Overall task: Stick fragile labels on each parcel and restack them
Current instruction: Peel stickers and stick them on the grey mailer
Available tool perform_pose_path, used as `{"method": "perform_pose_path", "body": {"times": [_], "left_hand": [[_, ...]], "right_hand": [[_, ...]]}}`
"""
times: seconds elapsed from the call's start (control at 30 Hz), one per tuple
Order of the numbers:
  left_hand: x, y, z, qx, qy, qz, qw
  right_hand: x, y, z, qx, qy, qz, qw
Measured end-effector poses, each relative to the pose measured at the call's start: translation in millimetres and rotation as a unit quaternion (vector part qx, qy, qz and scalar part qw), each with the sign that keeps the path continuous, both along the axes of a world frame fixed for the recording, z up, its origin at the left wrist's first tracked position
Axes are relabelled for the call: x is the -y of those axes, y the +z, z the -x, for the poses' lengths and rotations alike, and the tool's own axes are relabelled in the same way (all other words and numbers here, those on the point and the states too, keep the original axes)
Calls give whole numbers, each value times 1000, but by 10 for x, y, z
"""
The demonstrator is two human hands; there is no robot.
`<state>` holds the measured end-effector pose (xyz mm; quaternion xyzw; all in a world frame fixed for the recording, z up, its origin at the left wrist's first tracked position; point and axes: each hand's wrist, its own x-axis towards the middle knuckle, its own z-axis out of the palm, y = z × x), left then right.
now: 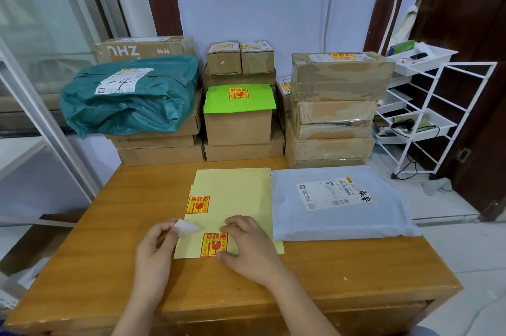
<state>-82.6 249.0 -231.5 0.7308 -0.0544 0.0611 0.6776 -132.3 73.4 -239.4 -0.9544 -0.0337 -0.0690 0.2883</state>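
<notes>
Wooden bench (356,281) w/ yellow label sheet (232,193). Left hand (153,253) pinches peeled white label (184,227) at sheet's left edge. Right hand (246,248), fingers curled, presses on sheet beside red label (214,244).

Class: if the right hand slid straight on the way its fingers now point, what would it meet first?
Probably the left hand: the right hand points left across the yellow sheet, over the near label. Depth is uncertain.

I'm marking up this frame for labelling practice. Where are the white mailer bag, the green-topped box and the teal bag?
white mailer bag (339,215), head view, bare plastic below its shipping label
green-topped box (257,101), head view, green sheet
teal bag (128,111), head view, front face
</notes>
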Motion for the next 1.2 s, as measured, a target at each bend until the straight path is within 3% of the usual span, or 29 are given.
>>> {"method": "perform_pose_path", "body": {"times": [0.3, 0.43, 0.57, 0.73, 0.97, 1.2], "left_hand": [[93, -23, -7, 33, -15, -1, 999], [227, 62, 92, 125, -30, -84, 988], [453, 139, 190, 208, -55, -141, 966], [723, 196, 256, 281, -109, -164, 939], [1107, 278, 330, 328, -178, -198, 906], [1503, 329, 252, 268, -226, -258, 900]], "right_hand": [[-87, 63, -18, -15, 19, -6, 1000], [-158, 134, 34, 26, -64, -156, 985], [-122, 344, 70, -1, -130, -381, 916], [139, 562, 141, -12, -158, -480, 863], [661, 674, 299, 26, -197, -466, 862], [1304, 659, 544, 83, -308, -410, 854]]}}
